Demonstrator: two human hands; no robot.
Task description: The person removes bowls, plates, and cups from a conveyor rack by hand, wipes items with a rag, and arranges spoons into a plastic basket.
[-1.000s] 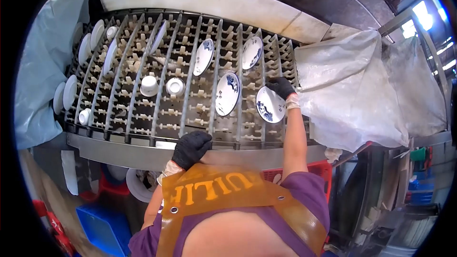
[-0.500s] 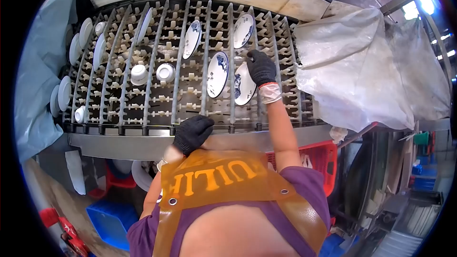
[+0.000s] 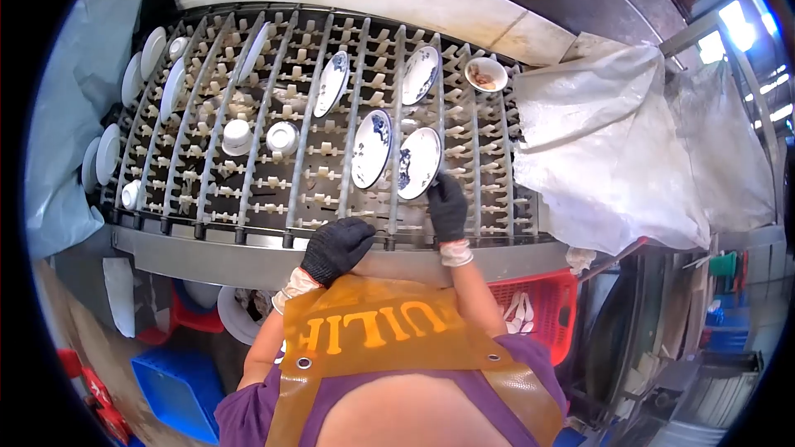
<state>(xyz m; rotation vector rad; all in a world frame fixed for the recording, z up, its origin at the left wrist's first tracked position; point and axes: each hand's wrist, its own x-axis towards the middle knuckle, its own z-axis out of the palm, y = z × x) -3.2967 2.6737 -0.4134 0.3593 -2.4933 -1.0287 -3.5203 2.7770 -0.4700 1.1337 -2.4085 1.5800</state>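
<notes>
My right hand (image 3: 448, 209), in a black knit glove, is at the lower right rim of a white oval plate with a blue pattern (image 3: 420, 163). Its fingers point up toward that rim and do not wrap round it; whether they touch is unclear. The plate leans between the pegs of a conveyor rack (image 3: 323, 174). Just left of it leans a similar plate (image 3: 372, 149). My left hand (image 3: 338, 248), gloved alike, rests with curled fingers by the metal front edge (image 3: 248, 257), nothing visible in it.
More patterned plates (image 3: 421, 74) lean farther back, and white bowls (image 3: 282, 138) sit upside down at left. A bowl with food scraps (image 3: 486, 74) stands beside the plastic curtain (image 3: 604, 149). Below the edge are a red basket (image 3: 565, 314) and a blue crate (image 3: 178, 389).
My right hand has moved down toward me from the plate's upper edge to its lower right rim. A bowl with food scraps has appeared at the back right. My left hand stays near the edge.
</notes>
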